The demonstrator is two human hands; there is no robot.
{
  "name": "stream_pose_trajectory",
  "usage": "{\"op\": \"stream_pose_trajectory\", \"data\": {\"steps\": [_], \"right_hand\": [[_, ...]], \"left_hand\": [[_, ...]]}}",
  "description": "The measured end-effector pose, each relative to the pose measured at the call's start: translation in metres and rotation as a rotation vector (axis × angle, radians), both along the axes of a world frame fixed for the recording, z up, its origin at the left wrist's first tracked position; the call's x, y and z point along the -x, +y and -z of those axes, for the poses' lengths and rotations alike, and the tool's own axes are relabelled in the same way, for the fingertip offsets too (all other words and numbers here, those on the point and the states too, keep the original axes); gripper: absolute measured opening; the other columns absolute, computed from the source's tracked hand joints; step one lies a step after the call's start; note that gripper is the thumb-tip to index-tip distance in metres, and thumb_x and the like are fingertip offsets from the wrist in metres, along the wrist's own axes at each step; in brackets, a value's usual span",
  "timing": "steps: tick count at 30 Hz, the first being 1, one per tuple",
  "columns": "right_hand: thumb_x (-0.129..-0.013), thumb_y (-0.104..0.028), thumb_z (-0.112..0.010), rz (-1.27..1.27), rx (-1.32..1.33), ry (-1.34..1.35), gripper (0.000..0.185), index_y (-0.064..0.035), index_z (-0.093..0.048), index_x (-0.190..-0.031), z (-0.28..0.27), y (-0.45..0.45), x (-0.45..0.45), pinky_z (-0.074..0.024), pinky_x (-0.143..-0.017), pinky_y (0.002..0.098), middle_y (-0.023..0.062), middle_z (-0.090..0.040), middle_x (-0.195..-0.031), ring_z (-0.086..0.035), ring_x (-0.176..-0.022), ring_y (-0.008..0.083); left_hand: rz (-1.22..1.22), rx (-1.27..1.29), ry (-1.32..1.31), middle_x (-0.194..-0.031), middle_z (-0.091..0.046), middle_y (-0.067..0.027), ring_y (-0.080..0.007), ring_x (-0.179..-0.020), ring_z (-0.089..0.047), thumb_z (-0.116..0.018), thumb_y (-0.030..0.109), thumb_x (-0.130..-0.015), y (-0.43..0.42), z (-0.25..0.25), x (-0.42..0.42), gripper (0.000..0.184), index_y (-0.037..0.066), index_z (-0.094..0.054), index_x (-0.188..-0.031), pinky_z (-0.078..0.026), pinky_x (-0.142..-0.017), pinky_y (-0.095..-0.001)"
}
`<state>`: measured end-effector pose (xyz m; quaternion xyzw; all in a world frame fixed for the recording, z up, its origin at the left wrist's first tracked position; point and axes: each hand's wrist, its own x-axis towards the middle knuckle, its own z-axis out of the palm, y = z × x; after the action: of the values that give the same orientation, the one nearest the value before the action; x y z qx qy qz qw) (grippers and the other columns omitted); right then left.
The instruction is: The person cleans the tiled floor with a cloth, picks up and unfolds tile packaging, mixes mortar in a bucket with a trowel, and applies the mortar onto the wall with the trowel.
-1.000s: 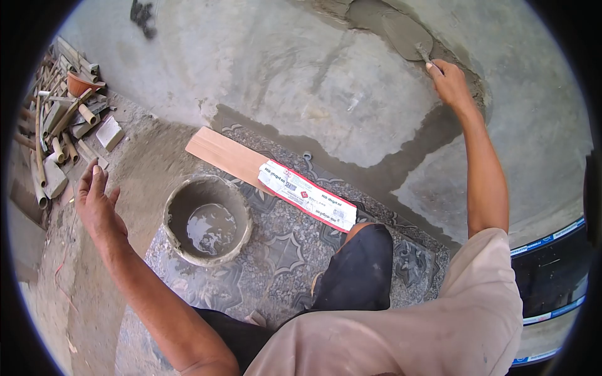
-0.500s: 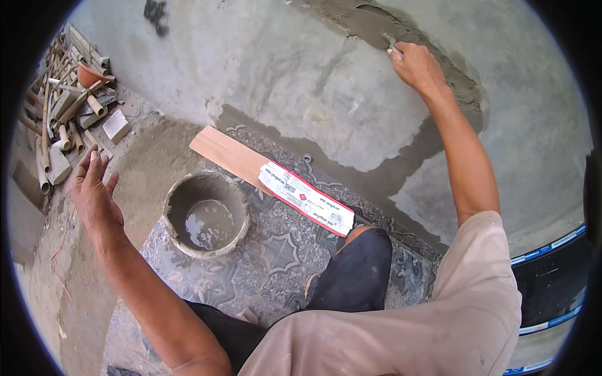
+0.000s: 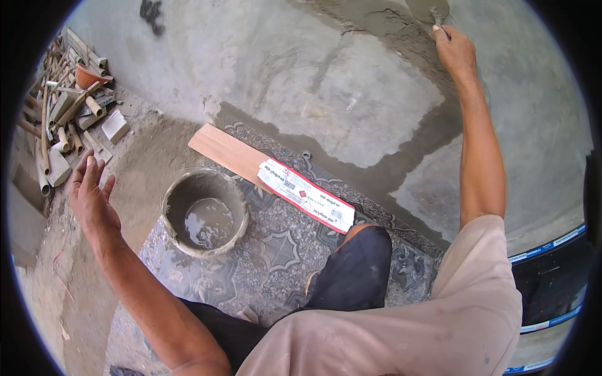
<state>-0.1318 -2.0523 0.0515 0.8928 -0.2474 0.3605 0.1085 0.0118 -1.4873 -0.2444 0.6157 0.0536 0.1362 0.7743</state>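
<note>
At the upper right, my right hand is closed round the handle of a trowel, whose rounded blade is at the top edge over the grey wall surface. Wet mortar lies in a rough band to the left of the blade. My left hand hangs in the air at the left with its fingers apart and nothing in it. Right of that hand stands a round bucket with wet grey mix inside.
A cardboard strip with a white and red label lies on the patterned tiles. Bamboo pieces, blocks and an orange bowl are heaped at the upper left. A dark panel is at the right.
My right hand first swept left along the mortar band, then moved back right and up with the trowel. My left hand has stayed nearly in place, open.
</note>
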Motion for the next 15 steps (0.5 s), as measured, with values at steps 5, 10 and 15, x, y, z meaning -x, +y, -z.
{"op": "stream_pose_trajectory", "data": {"steps": [5,10,15], "right_hand": [[-0.095,-0.041,-0.054,-0.161,0.03,0.196,0.043,-0.0026,-0.071,-0.107,0.037,0.004,-0.018,-0.0498,-0.086,0.0491,0.0242,-0.071,-0.097,-0.066,-0.095,0.0427],[-0.096,-0.041,-0.053,-0.128,0.064,0.099,0.041,-0.0048,-0.071,-0.105,0.027,-0.01,-0.037,-0.0498,-0.083,0.0506,0.0221,-0.071,-0.094,-0.066,-0.092,0.0431],[-0.096,-0.039,-0.055,-0.186,-0.372,0.058,0.039,-0.0025,-0.069,-0.089,0.069,0.012,-0.024,-0.0495,-0.064,0.0429,0.0099,-0.064,-0.065,-0.061,-0.062,0.0251]], "left_hand": [[-0.01,0.003,0.019,-0.135,-0.061,-0.005,-0.021,-0.122,-0.057,-0.063,0.029,-0.099,-0.004,-0.002,-0.001,0.037,0.01,-0.063,-0.131,-0.05,-0.093,-0.0396],[-0.009,0.001,0.009,-0.136,-0.06,-0.0053,-0.0213,-0.123,-0.057,-0.063,0.029,-0.099,-0.009,-0.006,0.006,0.038,0.01,-0.063,-0.132,-0.049,-0.095,-0.0401],[-0.032,-0.024,0.023,-0.137,-0.06,-0.0043,-0.0217,-0.124,-0.056,-0.063,0.029,-0.099,0.001,-0.001,-0.001,0.037,0.011,-0.063,-0.132,-0.049,-0.094,-0.0404]]}}
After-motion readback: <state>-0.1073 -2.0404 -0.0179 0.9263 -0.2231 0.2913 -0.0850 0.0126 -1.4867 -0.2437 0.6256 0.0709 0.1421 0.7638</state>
